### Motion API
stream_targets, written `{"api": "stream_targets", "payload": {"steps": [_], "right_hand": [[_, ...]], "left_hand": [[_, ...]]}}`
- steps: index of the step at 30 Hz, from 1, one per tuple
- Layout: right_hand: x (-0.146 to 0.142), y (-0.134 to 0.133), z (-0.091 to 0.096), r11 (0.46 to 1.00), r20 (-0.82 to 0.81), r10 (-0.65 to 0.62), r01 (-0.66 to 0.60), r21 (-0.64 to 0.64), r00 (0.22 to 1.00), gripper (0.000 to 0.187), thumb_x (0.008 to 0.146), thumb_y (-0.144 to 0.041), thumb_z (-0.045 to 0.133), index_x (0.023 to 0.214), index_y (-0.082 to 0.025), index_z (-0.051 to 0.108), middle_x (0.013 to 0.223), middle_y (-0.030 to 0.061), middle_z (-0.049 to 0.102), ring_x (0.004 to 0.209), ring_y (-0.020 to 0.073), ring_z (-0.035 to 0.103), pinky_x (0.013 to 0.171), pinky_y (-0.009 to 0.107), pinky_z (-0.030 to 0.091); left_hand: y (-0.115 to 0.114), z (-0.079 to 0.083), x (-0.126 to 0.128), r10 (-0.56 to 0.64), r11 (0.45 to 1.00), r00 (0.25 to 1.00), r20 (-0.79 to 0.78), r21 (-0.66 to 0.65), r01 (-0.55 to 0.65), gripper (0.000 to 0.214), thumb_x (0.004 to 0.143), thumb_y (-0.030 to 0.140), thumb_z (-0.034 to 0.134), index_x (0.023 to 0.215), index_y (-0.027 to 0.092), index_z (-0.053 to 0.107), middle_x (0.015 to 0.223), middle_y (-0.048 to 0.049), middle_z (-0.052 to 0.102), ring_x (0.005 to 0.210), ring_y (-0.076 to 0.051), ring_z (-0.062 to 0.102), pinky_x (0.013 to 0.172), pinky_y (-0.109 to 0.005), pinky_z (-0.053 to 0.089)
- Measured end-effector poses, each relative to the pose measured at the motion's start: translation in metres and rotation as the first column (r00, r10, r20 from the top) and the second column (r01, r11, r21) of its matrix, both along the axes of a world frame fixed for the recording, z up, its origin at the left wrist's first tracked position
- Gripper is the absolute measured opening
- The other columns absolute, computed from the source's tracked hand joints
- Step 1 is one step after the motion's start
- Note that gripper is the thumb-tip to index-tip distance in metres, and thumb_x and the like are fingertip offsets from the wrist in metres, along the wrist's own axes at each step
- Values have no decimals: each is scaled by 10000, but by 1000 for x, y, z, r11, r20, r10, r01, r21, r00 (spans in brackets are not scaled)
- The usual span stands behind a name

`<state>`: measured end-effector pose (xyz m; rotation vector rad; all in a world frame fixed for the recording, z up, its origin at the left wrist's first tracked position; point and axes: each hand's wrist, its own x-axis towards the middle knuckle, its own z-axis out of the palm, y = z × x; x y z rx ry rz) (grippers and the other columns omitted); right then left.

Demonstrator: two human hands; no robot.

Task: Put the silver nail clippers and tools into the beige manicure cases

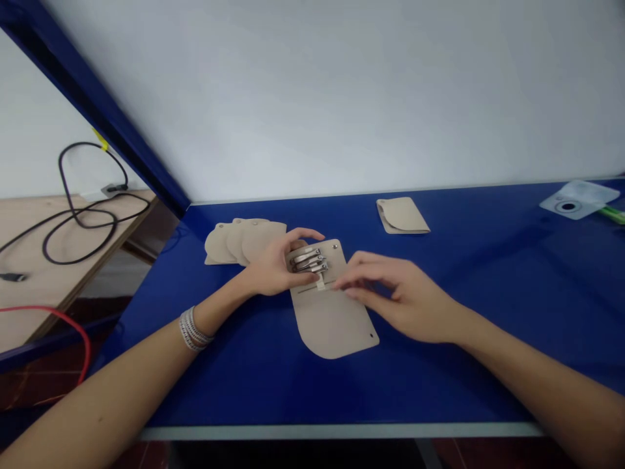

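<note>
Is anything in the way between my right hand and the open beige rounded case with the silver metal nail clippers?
Nothing visible stands between them: your right hand is at the right edge of the case. Your left hand is on the opposite side, by the clippers.

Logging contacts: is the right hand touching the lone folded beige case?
Apart. The head view shows blue tabletop between the right hand and the lone folded case.

Blue table (430,391): open case (332,326) lies central, overlapping pouches (258,242) left, folded pouch (405,216) at back, clear plastic piece (586,194) and green item (612,213) far right. Wooden bench (43,286) alongside: looped black cable (73,263).
</note>
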<state>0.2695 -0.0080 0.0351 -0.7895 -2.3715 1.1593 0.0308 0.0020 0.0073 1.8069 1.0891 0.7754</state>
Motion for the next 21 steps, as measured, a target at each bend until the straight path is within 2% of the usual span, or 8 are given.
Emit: {"api": "stream_targets", "payload": {"steps": [3, 6, 8, 12, 21], "right_hand": [[-1, 4, 0, 976, -161, -217, 219, -3, 963, 165, 847, -291, 595, 937, -216, 711, 865, 48, 666, 719, 143, 599, 624, 259, 486], [-2, 8, -1, 918, -292, -397, 373, -135, 870, 154, 781, -317, 680, 871, -194, 699, 792, 36, 679, 715, 151, 626, 664, 277, 518], [-3, 10, -2, 881, -338, -472, 424, -210, 814, 170, 737, -312, 725, 851, -189, 696, 764, 26, 683, 698, 148, 635, 668, 277, 529], [-3, 14, -8, 848, -357, -529, 460, -263, 770, 189, 697, -302, 760, 832, -186, 695, 759, 22, 688, 694, 143, 636, 674, 278, 525], [-3, 22, -18, 806, -263, -588, 530, -264, 765, 203, 685, -317, 761, 812, -178, 685, 770, 35, 685, 686, 145, 618, 657, 281, 497]], "left_hand": [[-1, 0, 0, 7, 1000, 1000, -6, 4, -7, 619, 713, 248, 723, 1270, 188, 460, 892, -50, 625, 761, -160, 594, 637, -266, 491], [-1, 1, 0, -12, 1000, 1000, 19, -12, 12, 616, 721, 246, 717, 1272, 183, 449, 887, -53, 629, 773, -168, 603, 641, -271, 499], [-1, 1, 0, -21, 1000, 999, 30, -20, 22, 614, 727, 249, 713, 1274, 184, 441, 893, -55, 631, 796, -177, 612, 657, -280, 507], [-1, 1, 0, -17, 1000, 1000, 10, -13, 17, 611, 727, 263, 719, 1269, 192, 444, 911, -57, 631, 826, -189, 620, 676, -292, 515], [0, 1, 0, -21, 1000, 1000, 7, -3, 21, 613, 725, 265, 722, 1267, 187, 446, 898, -54, 630, 810, -185, 616, 658, -281, 512]]}}
